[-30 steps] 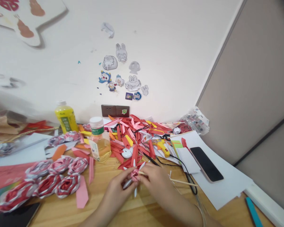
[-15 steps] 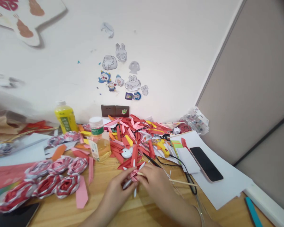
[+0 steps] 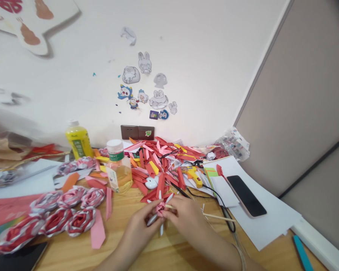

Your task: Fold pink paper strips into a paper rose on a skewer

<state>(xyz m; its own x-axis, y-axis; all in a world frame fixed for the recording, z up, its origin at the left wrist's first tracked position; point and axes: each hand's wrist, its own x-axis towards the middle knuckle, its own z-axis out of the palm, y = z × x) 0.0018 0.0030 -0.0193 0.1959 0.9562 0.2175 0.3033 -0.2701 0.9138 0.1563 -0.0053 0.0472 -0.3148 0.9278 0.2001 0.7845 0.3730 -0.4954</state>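
Observation:
A small folded paper flower (image 3: pixel 160 209), pink in the centre with white and red pointed strips sticking out, is between my hands above the table. My left hand (image 3: pixel 141 221) is closed round its left side, pinching it with thumb and fingers. A thin wooden stick (image 3: pixel 220 217) passes through my right hand (image 3: pixel 185 215), its near tip at the flower's centre and its long end out to the right. The right thumb and fingers are closed on the stick and close against the pink folds. The inner fingers of both hands are partly hidden.
Folded paper strips (image 3: pixel 169 158) are heaped behind the hands, near a glue gun (image 3: pixel 196 177) with a black cord. Left are a drink bottle (image 3: pixel 119 169), a yellow bottle (image 3: pixel 78 141) and several rosettes (image 3: pixel 80 222). A phone (image 3: pixel 246 195) lies on white paper to the right.
My fingers shift only slightly on the flower and stick; both hands stay in nearly the same place. The stick's long end moves a little. Everything on the table stays where it was.

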